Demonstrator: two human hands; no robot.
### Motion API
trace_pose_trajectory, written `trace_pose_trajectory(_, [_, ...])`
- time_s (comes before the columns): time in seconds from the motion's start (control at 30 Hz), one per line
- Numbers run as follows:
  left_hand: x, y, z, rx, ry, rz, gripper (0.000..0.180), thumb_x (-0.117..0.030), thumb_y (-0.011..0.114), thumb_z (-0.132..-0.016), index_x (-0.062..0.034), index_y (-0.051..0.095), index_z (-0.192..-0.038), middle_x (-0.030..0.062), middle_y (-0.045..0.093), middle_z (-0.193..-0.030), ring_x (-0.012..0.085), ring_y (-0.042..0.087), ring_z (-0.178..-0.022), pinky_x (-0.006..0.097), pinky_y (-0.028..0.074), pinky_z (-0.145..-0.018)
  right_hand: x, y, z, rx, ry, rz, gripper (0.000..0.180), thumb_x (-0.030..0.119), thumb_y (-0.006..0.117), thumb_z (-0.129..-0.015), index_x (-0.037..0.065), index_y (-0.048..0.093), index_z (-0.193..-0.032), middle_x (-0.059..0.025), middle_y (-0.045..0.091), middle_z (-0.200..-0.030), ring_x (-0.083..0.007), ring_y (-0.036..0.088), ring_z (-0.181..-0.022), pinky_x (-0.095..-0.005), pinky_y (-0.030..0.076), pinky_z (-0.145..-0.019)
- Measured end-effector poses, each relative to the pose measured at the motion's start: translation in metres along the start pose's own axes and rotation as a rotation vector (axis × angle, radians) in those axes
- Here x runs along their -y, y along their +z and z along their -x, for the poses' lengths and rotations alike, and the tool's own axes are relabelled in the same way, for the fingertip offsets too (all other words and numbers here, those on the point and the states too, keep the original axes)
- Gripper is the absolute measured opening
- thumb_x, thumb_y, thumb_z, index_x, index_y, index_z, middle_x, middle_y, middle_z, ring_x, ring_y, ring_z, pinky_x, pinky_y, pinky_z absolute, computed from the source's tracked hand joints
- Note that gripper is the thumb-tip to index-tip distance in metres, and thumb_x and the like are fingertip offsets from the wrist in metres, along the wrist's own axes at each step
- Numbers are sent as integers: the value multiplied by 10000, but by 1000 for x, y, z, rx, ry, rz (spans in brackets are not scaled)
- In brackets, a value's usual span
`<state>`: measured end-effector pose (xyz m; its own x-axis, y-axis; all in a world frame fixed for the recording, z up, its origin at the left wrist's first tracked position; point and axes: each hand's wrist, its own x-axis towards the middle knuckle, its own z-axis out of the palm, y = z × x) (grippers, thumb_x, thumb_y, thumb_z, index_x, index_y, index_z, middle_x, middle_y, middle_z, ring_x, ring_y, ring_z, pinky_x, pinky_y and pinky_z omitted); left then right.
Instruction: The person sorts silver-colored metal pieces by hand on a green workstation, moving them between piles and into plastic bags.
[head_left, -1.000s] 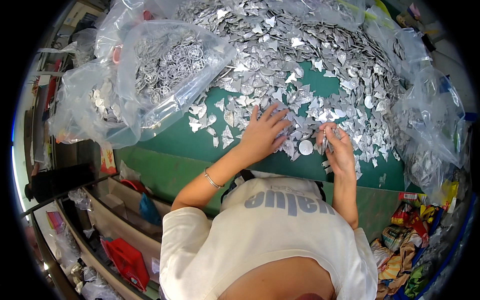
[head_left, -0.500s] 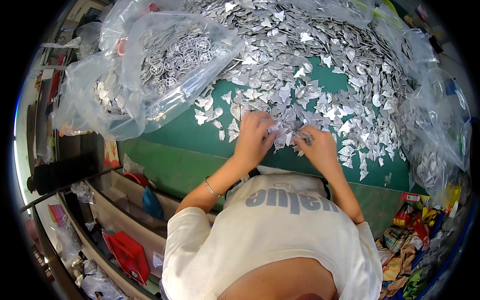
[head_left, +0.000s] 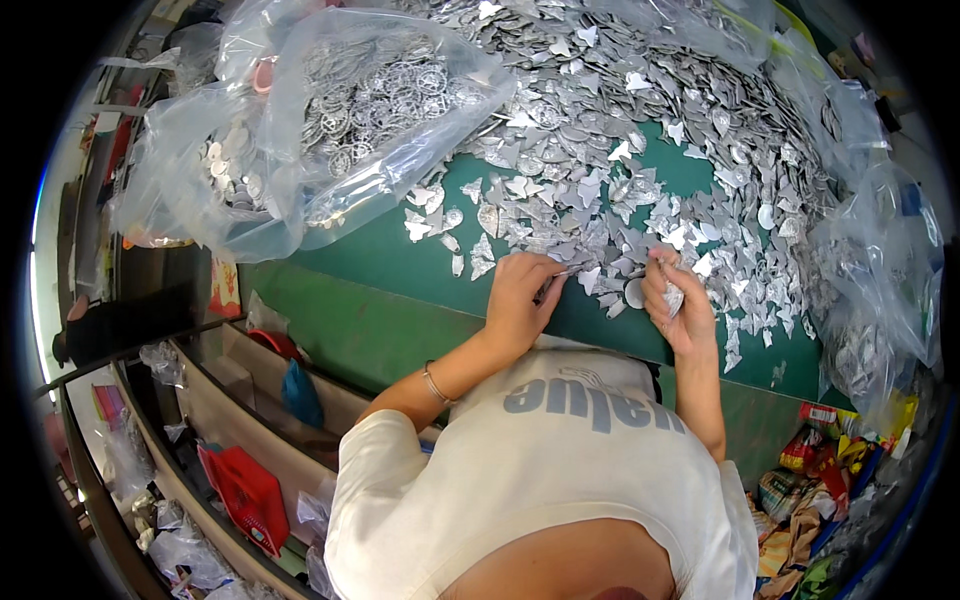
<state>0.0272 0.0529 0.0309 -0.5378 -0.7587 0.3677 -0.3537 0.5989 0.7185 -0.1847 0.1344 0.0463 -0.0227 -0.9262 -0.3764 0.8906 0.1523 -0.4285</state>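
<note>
Flat silver metal pieces [head_left: 560, 200], many with pointed or leaf-like outlines, are heaped over the green tabletop [head_left: 350, 270]. At the near edge of the heap, my left hand [head_left: 522, 298] has its thumb and fingers closed on a small metal piece whose tip sticks out towards the right. My right hand [head_left: 682, 310] is turned partly palm up with its fingers curled round some silver metal pieces [head_left: 672, 297]. A round metal disc [head_left: 634, 293] lies just left of those fingers.
A clear plastic bag [head_left: 340, 200] of openwork round metal pieces [head_left: 385, 105] lies at the left. More clear bags [head_left: 875, 250] line the right edge. Below left are drawers [head_left: 245, 405] and a red plastic basket [head_left: 248, 498]; colourful wrappers [head_left: 815, 460] fill the lower right.
The right hand has moved right and turned its palm upward, away from the left hand. My left hand has shifted slightly right and nearer to me. The whole view has shifted a little.
</note>
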Motion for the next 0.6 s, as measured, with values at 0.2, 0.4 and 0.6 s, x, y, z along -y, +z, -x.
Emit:
trace_pose_trajectory(0.2, [-15, 23, -18, -113, -347, 599, 201, -23, 551, -836, -8, 518, -1034, 97, 615, -834, 162, 574, -686, 263, 441, -600, -25, 18, -10, -86, -63, 405, 203, 101, 558, -871, -1, 520, -1043, 2, 427, -630, -70, 380, -470, -196, 275, -383])
trace_pose_trajectory(0.4, [-5, 19, -58, -4, -731, 1093, 213, -98, 399, -901, -8, 468, -1081, 101, 617, -869, 118, 542, -663, 231, 438, -597, -6, 14, -8, -162, -187, 512, 202, 91, 544, -880, -20, 564, -1048, -8, 481, -608, -74, 406, -442, -209, 301, -385])
trace_pose_trajectory(0.6, [-39, 3, -40, 367, -663, 748, 306, 3, 453, -860, 8, 435, -1165, 99, 586, -965, 170, 575, -838, 289, 469, -723, -3, 24, -14, -190, -136, 367, 280, 167, 539, -902, -30, 534, -1102, -85, 583, -881, -88, 483, -567, -191, 329, -398])
